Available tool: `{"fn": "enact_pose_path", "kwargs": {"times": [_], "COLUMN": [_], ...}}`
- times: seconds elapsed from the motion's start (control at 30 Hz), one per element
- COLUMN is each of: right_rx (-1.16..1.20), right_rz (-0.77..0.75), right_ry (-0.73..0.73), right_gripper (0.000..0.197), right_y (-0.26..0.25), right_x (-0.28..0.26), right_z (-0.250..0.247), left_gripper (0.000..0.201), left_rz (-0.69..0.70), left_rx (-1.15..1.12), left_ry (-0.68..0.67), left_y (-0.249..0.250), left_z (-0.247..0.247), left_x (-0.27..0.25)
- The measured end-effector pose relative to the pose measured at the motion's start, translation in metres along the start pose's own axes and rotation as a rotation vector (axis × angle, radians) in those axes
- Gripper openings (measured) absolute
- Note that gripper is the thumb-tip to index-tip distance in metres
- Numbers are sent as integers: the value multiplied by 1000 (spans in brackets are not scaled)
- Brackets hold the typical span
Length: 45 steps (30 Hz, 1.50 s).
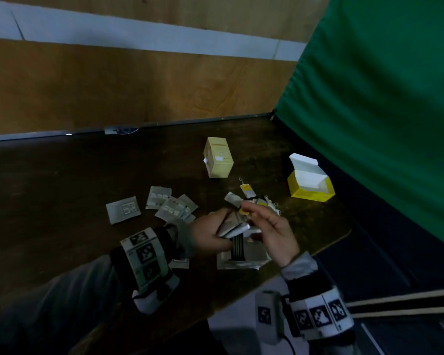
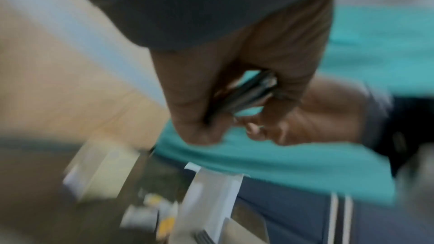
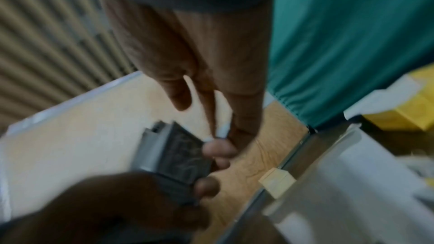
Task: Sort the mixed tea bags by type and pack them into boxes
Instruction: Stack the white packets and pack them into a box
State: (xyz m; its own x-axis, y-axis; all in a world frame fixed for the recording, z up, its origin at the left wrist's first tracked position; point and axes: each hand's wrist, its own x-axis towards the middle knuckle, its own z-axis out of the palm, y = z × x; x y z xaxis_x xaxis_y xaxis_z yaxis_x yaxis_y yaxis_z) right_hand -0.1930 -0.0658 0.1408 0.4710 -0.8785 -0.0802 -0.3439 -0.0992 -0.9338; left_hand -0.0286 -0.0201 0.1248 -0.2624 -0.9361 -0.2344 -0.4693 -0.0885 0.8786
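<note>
My left hand [image 1: 222, 228] grips a stack of grey foil tea sachets [image 1: 235, 224] above an open grey box [image 1: 255, 257] with dark sachets standing inside. My right hand [image 1: 251, 221] meets the stack from the right, thumb and fingertips pinching its edge. In the blurred left wrist view the stack [image 2: 249, 94] sits between my thumb and fingers. The right wrist view shows the stack [image 3: 178, 151] with the right fingertips [image 3: 220, 133] on its corner. Loose grey sachets [image 1: 164, 203] lie to the left, and yellow-tagged tea bags [image 1: 249, 190] just beyond my hands.
A shut beige box [image 1: 218, 157] stands at the back of the dark table [image 1: 62, 188]. An open yellow box [image 1: 309, 184] stands at the right near a green curtain [image 1: 382, 98]. A wooden wall runs behind, and the table's rounded edge is close on the right.
</note>
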Motion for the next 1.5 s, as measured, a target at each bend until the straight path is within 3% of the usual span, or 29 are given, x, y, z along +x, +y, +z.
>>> {"fn": "enact_pose_path", "kwargs": {"times": [0.07,0.1,0.27,0.33,0.4,0.43,0.5,0.57,0.67,0.73,0.93,1.0,1.1,1.23,1.5], "right_rx": [175,173,-104,-219,-323,-381,-455,-505,-532,-555,-774,-797,-766,-801,-840], "right_rz": [261,306,242,255,265,269,283,224,133,137,517,525,525,498,475], "right_ry": [12,-4,67,168,281,309,307,311,366,354,109,75,37,-13,-11], "right_gripper": [25,28,16,18,20,23,27,28,28,26,30,28,33,30,27], "right_y": [-9,-11,7,17,26,30,35,45,62,68,80,85,89,100,104], "right_x": [-5,-8,-16,-20,-27,-31,-38,-41,-35,-27,6,16,22,17,14], "right_z": [-3,-3,-22,-38,-52,-55,-52,-42,-21,-9,9,13,13,11,13], "left_gripper": [73,76,107,105,82,65,41,46,69,76,89,76,50,44,46], "left_rz": [62,82,134,190,313,357,357,318,220,204,215,205,251,235,60], "left_rx": [189,253,288,285,298,307,407,625,1005,1136,1094,987,739,631,536], "left_ry": [112,119,17,92,188,154,-69,-241,-391,-440,-366,-286,-32,132,-10], "left_y": [10,13,25,22,14,10,-4,-20,-42,-48,-62,-64,-67,-82,-91], "left_z": [4,7,22,27,30,31,34,42,54,57,67,71,68,49,56], "left_x": [7,11,23,21,21,21,27,36,49,54,57,53,44,30,30]}}
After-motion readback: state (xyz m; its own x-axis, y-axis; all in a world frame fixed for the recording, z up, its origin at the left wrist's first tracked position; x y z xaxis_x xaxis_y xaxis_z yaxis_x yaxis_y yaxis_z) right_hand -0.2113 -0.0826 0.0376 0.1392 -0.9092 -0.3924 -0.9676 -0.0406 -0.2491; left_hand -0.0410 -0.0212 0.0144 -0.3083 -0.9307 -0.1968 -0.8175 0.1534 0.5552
